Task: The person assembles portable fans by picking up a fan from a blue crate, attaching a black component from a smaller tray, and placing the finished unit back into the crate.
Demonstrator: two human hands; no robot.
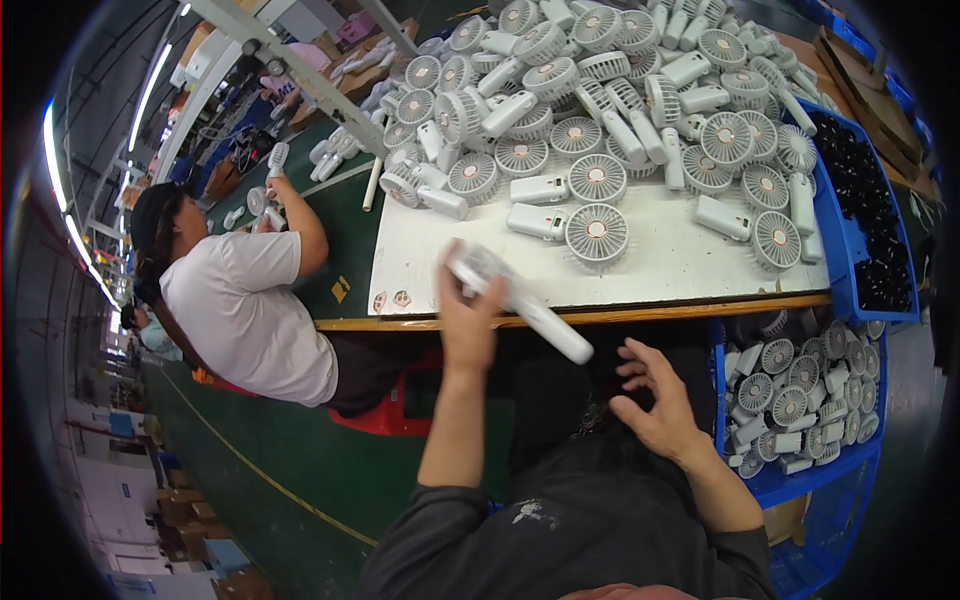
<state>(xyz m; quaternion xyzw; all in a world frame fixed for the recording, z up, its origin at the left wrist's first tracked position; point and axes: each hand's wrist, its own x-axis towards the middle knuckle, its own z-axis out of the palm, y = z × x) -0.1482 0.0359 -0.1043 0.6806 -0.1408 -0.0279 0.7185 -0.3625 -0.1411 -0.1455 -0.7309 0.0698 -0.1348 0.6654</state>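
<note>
My left hand (468,318) is closed around the head of a white handheld fan (540,322), just over the table's front edge. The fan's handle slants down to the right, and its head is blurred and partly covered by my fingers. To the right, in front of my dark shirt, my right hand (660,400) is apart from the fan with its fingers spread and nothing in them. Beyond my hands, two similar fans lie flat on the white tabletop (470,265), the closer one (597,236) with its handle pointing left.
A large heap of white fans (590,90) covers the back of the table. At the right stand a blue bin (845,270) of small black parts and, lower, a blue crate (770,490) of fans. A co-worker (245,300) in a white shirt sits on a red stool (385,410) at the left.
</note>
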